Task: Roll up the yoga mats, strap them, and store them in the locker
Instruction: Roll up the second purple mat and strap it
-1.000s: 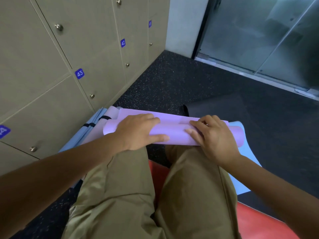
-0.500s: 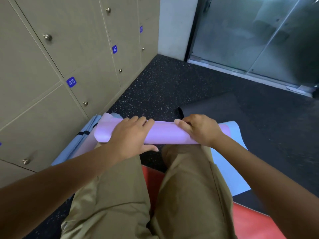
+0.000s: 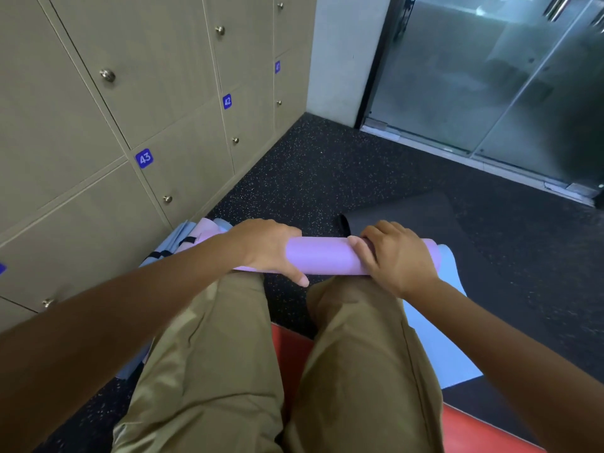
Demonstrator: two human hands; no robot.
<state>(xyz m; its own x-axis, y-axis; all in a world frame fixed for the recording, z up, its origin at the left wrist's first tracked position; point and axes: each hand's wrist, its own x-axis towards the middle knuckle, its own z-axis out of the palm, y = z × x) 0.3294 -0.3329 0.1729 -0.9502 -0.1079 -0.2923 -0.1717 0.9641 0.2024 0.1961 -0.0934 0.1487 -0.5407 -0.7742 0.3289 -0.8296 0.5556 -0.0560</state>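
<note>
A lilac yoga mat (image 3: pixel 322 255), rolled into a tight tube, lies across my knees just past them. My left hand (image 3: pixel 266 246) grips its left part, fingers over the top and thumb underneath. My right hand (image 3: pixel 394 256) grips the right part, fingers curled over the roll. Behind the left hand lie folded light blue and pink mats (image 3: pixel 192 235) with a black strap (image 3: pixel 157 255) across them. A light blue mat (image 3: pixel 434 351) lies flat on the floor to the right. A red mat (image 3: pixel 474 433) is under my legs.
Beige lockers (image 3: pixel 183 93) numbered 41, 42 and 43, doors closed, line the left wall. A glass door (image 3: pixel 490 76) stands at the back right. A dark mat (image 3: pixel 408 217) lies on the speckled black floor beyond my hands.
The loose lilac flap seen earlier is now wound in, so the roll is tighter. Both hands turned over the top of the roll, curling round it.
</note>
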